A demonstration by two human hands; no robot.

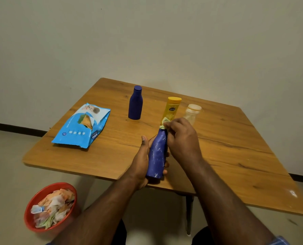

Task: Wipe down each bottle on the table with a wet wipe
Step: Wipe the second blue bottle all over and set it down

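Bottle [157,154] is lying in left hand [142,161] grip over the surface [227,138] near edge, long axis pointing away, right hand [180,138] pinching wipe [165,123] around its far cap end.

Dim, soft light; wide-angle edge distortion

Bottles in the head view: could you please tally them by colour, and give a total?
Blue: 2, the held blue bottle and the standing blue bottle
Yellow: 1, the yellow bottle
Clear: 1, the clear bottle
Total: 4
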